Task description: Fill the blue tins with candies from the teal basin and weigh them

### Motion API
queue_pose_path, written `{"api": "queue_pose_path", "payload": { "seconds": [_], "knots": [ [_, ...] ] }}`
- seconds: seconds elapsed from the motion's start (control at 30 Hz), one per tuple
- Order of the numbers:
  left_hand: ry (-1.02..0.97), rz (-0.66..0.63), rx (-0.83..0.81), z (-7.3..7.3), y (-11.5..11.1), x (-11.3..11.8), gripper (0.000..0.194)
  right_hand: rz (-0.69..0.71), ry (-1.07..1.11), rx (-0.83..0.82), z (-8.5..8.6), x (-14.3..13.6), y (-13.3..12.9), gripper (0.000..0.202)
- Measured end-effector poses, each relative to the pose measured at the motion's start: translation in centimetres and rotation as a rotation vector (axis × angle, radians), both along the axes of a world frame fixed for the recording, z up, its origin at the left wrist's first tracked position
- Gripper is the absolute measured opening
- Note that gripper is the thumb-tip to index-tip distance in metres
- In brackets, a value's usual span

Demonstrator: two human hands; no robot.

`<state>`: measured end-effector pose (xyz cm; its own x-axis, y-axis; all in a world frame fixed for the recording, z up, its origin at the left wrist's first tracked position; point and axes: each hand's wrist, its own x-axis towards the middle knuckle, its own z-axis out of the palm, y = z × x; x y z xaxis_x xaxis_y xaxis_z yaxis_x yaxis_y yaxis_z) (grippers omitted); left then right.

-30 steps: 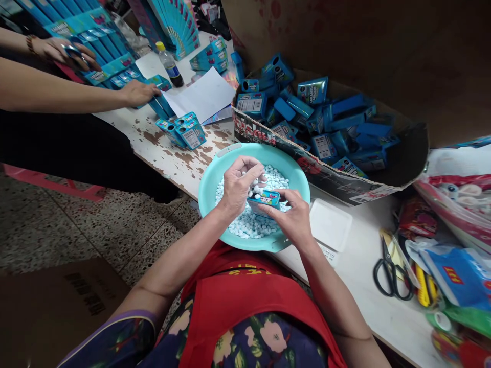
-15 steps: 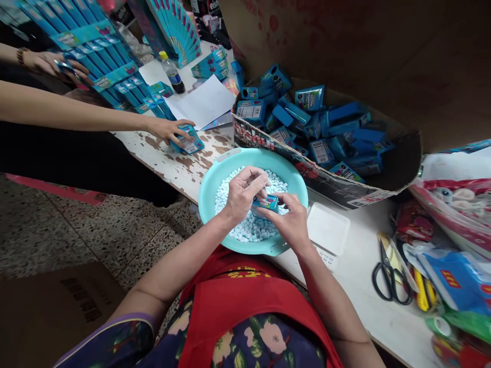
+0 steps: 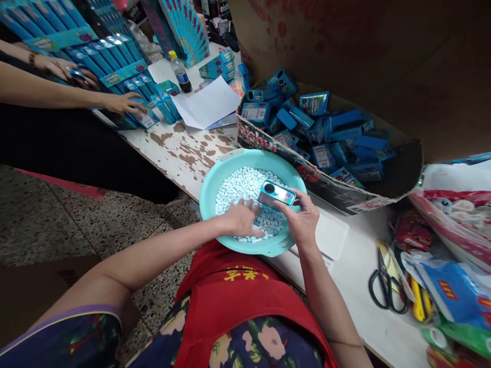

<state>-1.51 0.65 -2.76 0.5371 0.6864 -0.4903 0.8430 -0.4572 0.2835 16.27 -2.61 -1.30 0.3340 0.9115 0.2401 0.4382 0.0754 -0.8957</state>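
My right hand (image 3: 304,217) grips a small blue candy tin (image 3: 276,193) over the right side of the basin, tilted so a shiny face with a dark round spot shows. In the pale turquoise basin (image 3: 210,190) lies a bed of small, whitish-blue candies (image 3: 245,179). My left hand (image 3: 242,220) rests palm down on these candies with its fingers spread, apart from the tin. Its fingertips partly sink among them, so I cannot see whether any candies are under the palm.
Behind the basin stands a cardboard box (image 3: 268,140) full of blue tins. A flat white scale (image 3: 332,232), scissors (image 3: 387,286) and plastic bags (image 3: 452,281) lie to the right. At left, a co-worker's hand (image 3: 125,105) touches blue packs near a bottle (image 3: 180,74).
My left hand has left the tin and dropped onto the candies, fingers spreading. The tin has shifted right and turned. A co-worker's hand has moved a blue pack left to the stacks.
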Motion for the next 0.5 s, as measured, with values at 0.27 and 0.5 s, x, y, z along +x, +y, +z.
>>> {"api": "queue_pose_path", "payload": {
  "seconds": [0.27, 0.5],
  "knots": [
    [-0.091, -0.069, -0.046, 0.0, 0.2, -0.5, 0.047, 0.001, -0.082, -0.020, 0.6, 0.5, -0.3, 0.041],
    [-0.827, 0.607, -0.255, 3.1, 1.9, -2.3, 0.014, 0.063, -0.184, 0.004, 0.4, 0.3, -1.2, 0.038]
  ]
}}
